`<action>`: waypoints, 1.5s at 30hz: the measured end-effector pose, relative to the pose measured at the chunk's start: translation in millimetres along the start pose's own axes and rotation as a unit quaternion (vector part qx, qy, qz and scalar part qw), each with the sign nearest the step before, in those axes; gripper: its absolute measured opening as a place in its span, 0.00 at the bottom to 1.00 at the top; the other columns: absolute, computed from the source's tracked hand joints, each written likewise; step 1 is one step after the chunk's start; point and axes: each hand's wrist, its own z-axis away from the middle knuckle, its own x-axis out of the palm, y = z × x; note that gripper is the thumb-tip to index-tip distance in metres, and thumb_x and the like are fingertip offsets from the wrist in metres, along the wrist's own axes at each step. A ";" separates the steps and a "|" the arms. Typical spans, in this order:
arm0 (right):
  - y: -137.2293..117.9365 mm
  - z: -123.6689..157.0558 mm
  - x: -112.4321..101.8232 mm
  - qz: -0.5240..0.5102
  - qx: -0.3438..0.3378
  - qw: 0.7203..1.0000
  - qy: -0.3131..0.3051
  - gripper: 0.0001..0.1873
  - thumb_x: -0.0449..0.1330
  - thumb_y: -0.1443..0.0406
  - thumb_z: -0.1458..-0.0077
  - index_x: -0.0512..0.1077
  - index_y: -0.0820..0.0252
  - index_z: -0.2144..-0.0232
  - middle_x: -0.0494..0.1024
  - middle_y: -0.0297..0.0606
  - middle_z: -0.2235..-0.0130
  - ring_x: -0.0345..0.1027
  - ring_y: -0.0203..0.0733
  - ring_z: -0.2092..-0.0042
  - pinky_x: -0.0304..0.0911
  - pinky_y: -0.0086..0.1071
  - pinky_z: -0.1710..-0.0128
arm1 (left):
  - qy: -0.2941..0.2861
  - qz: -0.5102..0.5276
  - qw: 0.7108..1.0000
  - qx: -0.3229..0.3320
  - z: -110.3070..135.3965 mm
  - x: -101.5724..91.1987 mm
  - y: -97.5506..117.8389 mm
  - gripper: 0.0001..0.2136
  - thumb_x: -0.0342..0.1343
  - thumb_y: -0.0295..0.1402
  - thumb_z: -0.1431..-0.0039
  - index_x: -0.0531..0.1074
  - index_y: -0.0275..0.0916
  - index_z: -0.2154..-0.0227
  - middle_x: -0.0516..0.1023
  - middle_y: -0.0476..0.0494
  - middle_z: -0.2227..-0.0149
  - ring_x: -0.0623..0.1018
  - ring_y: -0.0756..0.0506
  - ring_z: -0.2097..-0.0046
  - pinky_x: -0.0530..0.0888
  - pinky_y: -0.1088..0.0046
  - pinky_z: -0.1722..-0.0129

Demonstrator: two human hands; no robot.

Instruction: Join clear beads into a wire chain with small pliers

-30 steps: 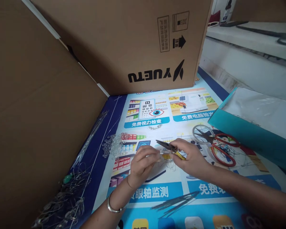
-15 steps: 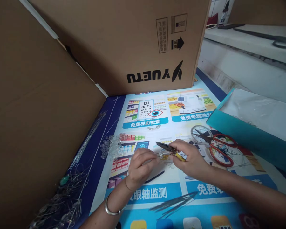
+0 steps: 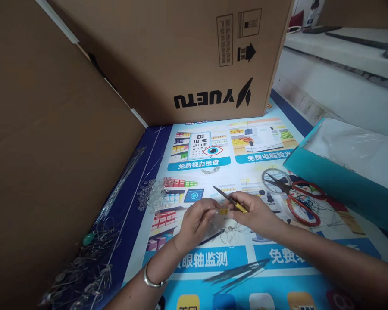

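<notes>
My right hand [image 3: 257,215] is closed around pliers [image 3: 226,196] with dark jaws and yellow handles; the jaws point up and left. Opposite it, my left hand [image 3: 196,219] has its thumb and fingers pinched together on a thin wire [image 3: 229,236], whose fine loops show below the two hands. My fingers hide the pinched part. Clear beads [image 3: 153,196] lie in a loose pile to the left of my left hand. Beyond the hands rests a short curved string of clear beads [image 3: 211,171].
Red-handled scissors [image 3: 305,200] lie at the right over a round clear dish [image 3: 276,180]. A teal box [image 3: 336,176] stands behind them. Dark wire pieces [image 3: 236,273] lie in front. Tangled wires [image 3: 90,262] lie at the left. Cardboard walls [image 3: 194,56] rise behind and left.
The pliers have turned in my right hand, so their jaws appear narrower. My left hand has rolled, showing thumb and fingertips. Wire loops now show more plainly below my hands. The view has shifted slightly.
</notes>
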 end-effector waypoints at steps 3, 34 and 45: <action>2.0 2.6 -8.3 0.144 -0.081 0.985 0.044 0.14 0.57 0.65 0.48 0.67 0.58 0.57 0.72 0.38 0.61 0.64 0.41 0.59 0.61 0.35 0.60 | 0.014 -0.020 1.000 -0.019 -3.3 -2.5 0.8 0.03 0.47 0.27 0.40 0.65 0.37 0.66 0.72 0.44 0.67 0.73 0.50 0.64 0.70 0.74 0.65; -26.2 17.9 -33.9 0.676 -0.226 0.702 -0.005 0.10 0.52 0.69 0.44 0.68 0.63 0.59 0.70 0.43 0.65 0.58 0.46 0.63 0.48 0.38 0.65 | -0.006 -0.144 0.984 0.105 -4.0 -17.3 -13.5 0.09 0.49 0.22 0.43 0.70 0.40 0.63 0.66 0.44 0.60 0.69 0.48 0.58 0.69 0.69 0.61; -31.4 17.3 -36.4 0.662 -0.276 0.697 -0.015 0.11 0.51 0.71 0.44 0.69 0.63 0.59 0.70 0.42 0.66 0.58 0.44 0.64 0.49 0.38 0.66 | -0.035 -0.147 0.974 0.170 -7.9 -19.6 -7.6 0.09 0.49 0.23 0.43 0.70 0.40 0.63 0.71 0.44 0.64 0.71 0.47 0.60 0.70 0.64 0.60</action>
